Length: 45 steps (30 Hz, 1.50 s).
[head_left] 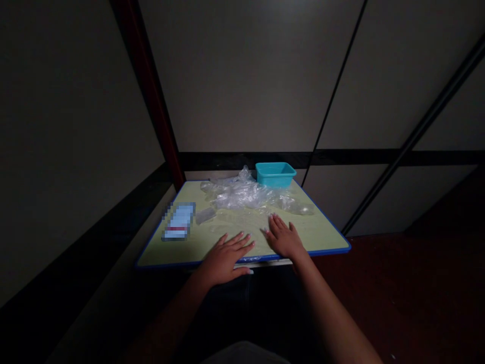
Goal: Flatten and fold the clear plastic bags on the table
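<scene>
My left hand (226,257) lies palm down at the front edge of a pale yellow-green table (159,255) with a blue rim, its fingers spread and nothing in it. To the right, my right hand (282,237) rests flat with its fingers apart, touching what looks like thin clear plastic film on the tabletop. Crumpled clear plastic (244,194) is heaped beyond both hands, across the back half of the table. A small greyish translucent piece (205,216) sits at the left of the heap.
A turquoise rectangular basket (275,177) stands at the back right, against the plastic. A phone-like object (179,221), pixelated, lies at the left. Pale wall panels with dark strips rise behind the table, and a dark red floor shows at the right.
</scene>
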Tool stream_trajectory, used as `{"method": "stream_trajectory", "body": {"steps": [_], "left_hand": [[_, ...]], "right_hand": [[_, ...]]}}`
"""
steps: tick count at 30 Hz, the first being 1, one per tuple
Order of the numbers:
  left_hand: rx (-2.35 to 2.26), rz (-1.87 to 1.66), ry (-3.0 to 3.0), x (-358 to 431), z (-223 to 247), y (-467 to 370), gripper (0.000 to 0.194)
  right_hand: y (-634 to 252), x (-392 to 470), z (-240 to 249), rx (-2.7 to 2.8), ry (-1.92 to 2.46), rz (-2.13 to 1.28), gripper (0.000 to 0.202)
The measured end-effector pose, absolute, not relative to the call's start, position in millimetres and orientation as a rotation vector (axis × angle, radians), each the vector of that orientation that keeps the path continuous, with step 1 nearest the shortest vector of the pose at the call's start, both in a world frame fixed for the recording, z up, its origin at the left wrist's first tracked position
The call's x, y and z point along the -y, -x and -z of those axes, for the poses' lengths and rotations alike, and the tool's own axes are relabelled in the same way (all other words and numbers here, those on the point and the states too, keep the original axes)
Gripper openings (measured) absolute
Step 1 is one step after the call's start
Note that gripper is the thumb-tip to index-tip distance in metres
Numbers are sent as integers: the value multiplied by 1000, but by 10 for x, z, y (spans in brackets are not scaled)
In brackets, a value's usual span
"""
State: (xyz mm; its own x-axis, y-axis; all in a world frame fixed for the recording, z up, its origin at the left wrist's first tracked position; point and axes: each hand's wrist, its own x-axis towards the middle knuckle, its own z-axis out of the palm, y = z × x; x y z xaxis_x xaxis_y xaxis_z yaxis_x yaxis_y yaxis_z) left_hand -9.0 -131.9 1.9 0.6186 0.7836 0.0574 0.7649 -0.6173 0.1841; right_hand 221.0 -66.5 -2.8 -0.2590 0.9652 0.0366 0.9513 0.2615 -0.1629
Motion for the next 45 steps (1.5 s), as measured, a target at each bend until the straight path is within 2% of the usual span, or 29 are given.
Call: {"method": "stream_trajectory", "body": {"steps": [5,9,11,20,28,45], "left_hand": [[-1341,-221,-2741,1325,55,86,73],[-1396,-241,-2760,1320,118,57,72],[-1414,-255,-2756,1311,137,47,73],[-1431,-207,-2705,1298,90,52,81],[-1401,-177,-2698,1287,74,62,85],[-1385,-519,-2533,1319,67,150,56]], "right_hand": [[-2324,1002,117,2339,1432,75,63],[-2356,1309,237,2539,1211,38,78],[-2323,1393,289,2554,1213,29,78],[-2066,1406,511,2409,1113,159,52],[-1977,1304,551,2322,923,96,33],[-1876,1241,202,2035,1073,-266,23]]}}
